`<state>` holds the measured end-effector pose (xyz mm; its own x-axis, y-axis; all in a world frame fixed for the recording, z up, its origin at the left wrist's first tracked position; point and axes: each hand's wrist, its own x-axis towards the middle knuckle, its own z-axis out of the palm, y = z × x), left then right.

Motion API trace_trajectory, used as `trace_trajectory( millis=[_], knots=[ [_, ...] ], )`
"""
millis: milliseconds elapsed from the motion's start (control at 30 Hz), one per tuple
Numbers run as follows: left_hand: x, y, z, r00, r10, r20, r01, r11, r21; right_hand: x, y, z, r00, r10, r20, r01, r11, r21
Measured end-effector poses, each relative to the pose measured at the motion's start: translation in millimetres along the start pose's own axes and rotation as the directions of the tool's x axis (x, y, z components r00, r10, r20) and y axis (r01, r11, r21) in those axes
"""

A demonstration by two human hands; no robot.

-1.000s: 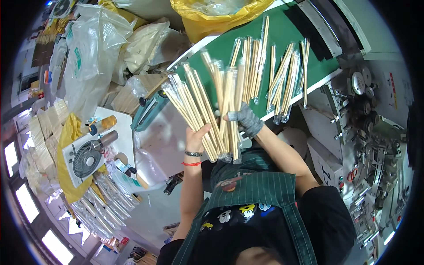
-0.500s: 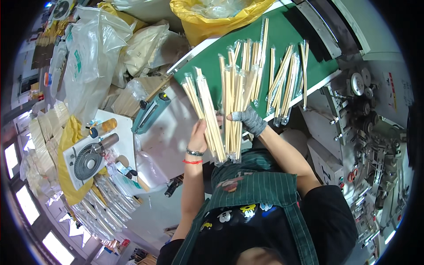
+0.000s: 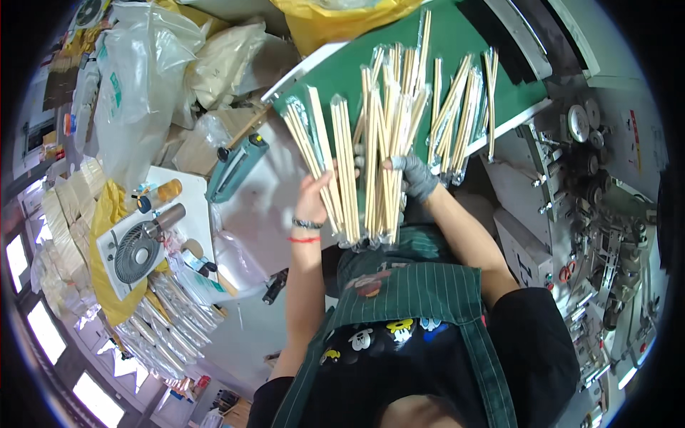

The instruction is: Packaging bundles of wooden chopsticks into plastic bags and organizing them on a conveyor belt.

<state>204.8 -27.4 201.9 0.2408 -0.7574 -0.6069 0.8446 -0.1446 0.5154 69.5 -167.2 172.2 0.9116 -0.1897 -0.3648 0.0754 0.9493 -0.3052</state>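
Note:
Wrapped chopsticks [image 3: 345, 164] in clear plastic sleeves fan upright from my left hand [image 3: 312, 198], which is closed around their lower half. My right hand [image 3: 417, 178], in a grey glove with the thumb across the front, grips a second bunch of wrapped chopsticks [image 3: 383, 185]. The two bunches stand side by side, their lower ends close together above my lap. Beyond my right hand, more chopstick packs [image 3: 467, 118] lie loosely on the green surface [image 3: 517, 107], some crossing each other. The fingers behind both bunches are mostly hidden.
A yellow bag [image 3: 342, 28] sits at the far edge. To the left are a teal tool [image 3: 237, 167], a fan [image 3: 138, 255], a bottle [image 3: 170, 190] and large clear bags [image 3: 143, 93]. Machinery with wheels [image 3: 579, 124] stands on the right.
Both hands have moved slightly up and left with their bunches. The packs in my left hand are spread wider apart. The packs farther right on the green surface lie as before.

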Motion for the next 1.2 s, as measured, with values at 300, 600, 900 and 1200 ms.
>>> trace_trajectory(
  millis=[300, 600, 900, 1200],
  knots=[
    [6, 3, -4, 0.991, -0.038, 0.131, 0.044, 0.998, -0.044, -4, -10, 3, 1.0, -0.016, 0.01, 0.017, 1.0, -0.01],
    [14, -22, 16, 0.983, 0.181, -0.043, -0.129, 0.829, 0.544, 20, 49, 0, 0.777, -0.5, -0.383, -0.074, 0.531, -0.844],
    [21, -36, 12, 0.979, -0.001, -0.205, 0.055, 0.966, 0.254, 14, 37, -13, 0.78, -0.465, -0.418, -0.062, 0.608, -0.792],
    [18, -17, -15, 0.992, -0.059, -0.112, 0.093, 0.94, 0.328, 6, -4, 1, 0.884, 0.073, -0.461, -0.167, 0.972, -0.165]
  ],
)
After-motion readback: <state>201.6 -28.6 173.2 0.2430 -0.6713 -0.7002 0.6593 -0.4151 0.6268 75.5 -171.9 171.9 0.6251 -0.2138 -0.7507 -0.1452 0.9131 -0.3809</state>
